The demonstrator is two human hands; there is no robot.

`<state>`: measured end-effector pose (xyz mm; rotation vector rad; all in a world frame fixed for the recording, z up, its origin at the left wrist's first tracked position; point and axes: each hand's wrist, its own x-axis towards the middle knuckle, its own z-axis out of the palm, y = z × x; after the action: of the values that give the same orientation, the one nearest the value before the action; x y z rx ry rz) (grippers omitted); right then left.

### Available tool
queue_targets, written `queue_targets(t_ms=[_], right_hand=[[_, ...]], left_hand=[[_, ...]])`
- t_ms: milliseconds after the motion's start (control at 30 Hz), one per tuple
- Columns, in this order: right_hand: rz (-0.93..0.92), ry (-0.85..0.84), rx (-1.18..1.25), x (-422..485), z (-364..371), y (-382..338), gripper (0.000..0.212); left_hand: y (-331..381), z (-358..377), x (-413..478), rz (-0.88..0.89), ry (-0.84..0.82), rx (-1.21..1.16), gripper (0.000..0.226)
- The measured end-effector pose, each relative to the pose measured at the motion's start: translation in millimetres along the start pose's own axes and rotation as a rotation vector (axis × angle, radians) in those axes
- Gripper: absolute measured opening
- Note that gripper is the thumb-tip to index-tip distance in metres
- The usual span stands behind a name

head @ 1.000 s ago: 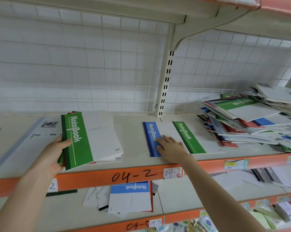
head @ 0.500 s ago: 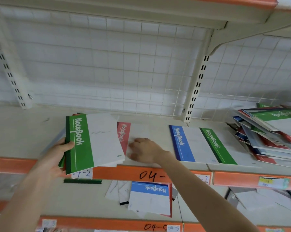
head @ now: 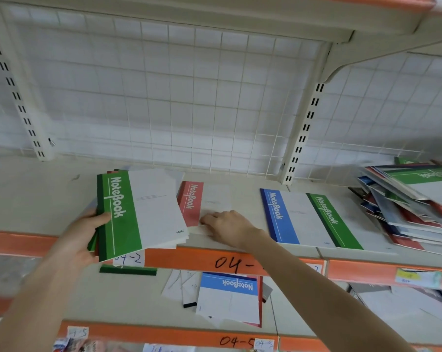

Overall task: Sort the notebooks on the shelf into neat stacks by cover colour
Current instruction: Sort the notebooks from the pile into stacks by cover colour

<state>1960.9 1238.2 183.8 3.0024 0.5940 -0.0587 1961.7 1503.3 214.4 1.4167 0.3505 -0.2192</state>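
One red notebook is what the coming move turns on. It lies flat on the shelf in the middle of the frame. Its long axis runs from the front lip towards the back grid, leaning a little to the left at the far end, with the red spine band on its left side.

My right hand sits at its near right corner, so the cover stretches away up and to the left of my fingers. They are bent, tips down on the white part of the cover near its front edge. Whether they have hooked under that edge or only press on it, I cannot tell.

My left hand, at centre left, is clamped on a bundle of notebooks with a green one on top, thumb across the green band. The bundle's right edge overhangs the red notebook's spine, hiding part of it.

My right hand is the nearer and the only free one, so I judge the red notebook is its job. It will likely need to slide to the right, out from under the bundle, before it can be squared up.

Further right lie a blue notebook and a green notebook, the green one overlapping the blue one's right side. An unsorted pile slumps at the right edge of the frame.
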Motion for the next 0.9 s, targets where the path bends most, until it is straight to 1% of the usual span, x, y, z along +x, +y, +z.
queue_targets(t_ms=[133, 233, 333, 400, 433, 500, 533, 600, 633, 667, 700, 733, 800, 833, 900], right_hand=[[0.110, -0.007, -0.070, -15, -5, 8, 0.034], [0.162, -0.033, -0.070, -31, -3, 21, 0.039], [0.166, -0.037, -0.075, -40, 2, 27, 0.037], [0.171, -0.023, -0.026, -42, 7, 33, 0.032], [0.186, -0.019, 0.041, -43, 8, 37, 0.030], [0.259, 0.027, 0.272, -47, 7, 42, 0.030], [0.321, 0.098, 0.439, -50, 4, 42, 0.031], [0.485, 0.266, 0.866, -54, -4, 37, 0.032], [0.557, 0.318, 1.098, -55, -9, 33, 0.031], [0.616, 0.327, 1.303, -56, -14, 30, 0.029], [0.664, 0.303, 1.437, -56, -19, 27, 0.028], [0.696, 0.261, 1.472, -57, -23, 25, 0.028], [0.734, 0.224, 1.345, -59, -23, 24, 0.025], [0.761, 0.249, 1.253, -61, -21, 24, 0.023], [0.832, 0.369, 1.144, -66, -16, 32, 0.019]], left_hand=[[-1, 9, 3, -0.050, -0.026, -0.004, 0.017], [-3, 18, 6, -0.055, -0.050, -0.015, 0.022], [-4, 28, 9, -0.043, -0.071, 0.011, 0.017], [-5, 34, 10, -0.035, -0.094, 0.020, 0.015], [-5, 37, 11, -0.029, -0.106, 0.021, 0.016], [-5, 45, 10, -0.014, -0.128, 0.037, 0.015], [-5, 49, 9, -0.008, -0.141, 0.046, 0.016], [-6, 60, 7, 0.009, -0.179, 0.058, 0.016], [-8, 66, 6, 0.018, -0.196, 0.066, 0.016], [-10, 74, 5, 0.026, -0.212, 0.073, 0.016], [-13, 82, 4, 0.035, -0.226, 0.074, 0.016], [-16, 91, 2, 0.045, -0.241, 0.071, 0.016], [-23, 110, -2, 0.059, -0.280, 0.058, 0.017], [-26, 121, -4, 0.063, -0.297, 0.045, 0.020], [-33, 141, -7, 0.077, -0.304, 0.019, 0.026]])
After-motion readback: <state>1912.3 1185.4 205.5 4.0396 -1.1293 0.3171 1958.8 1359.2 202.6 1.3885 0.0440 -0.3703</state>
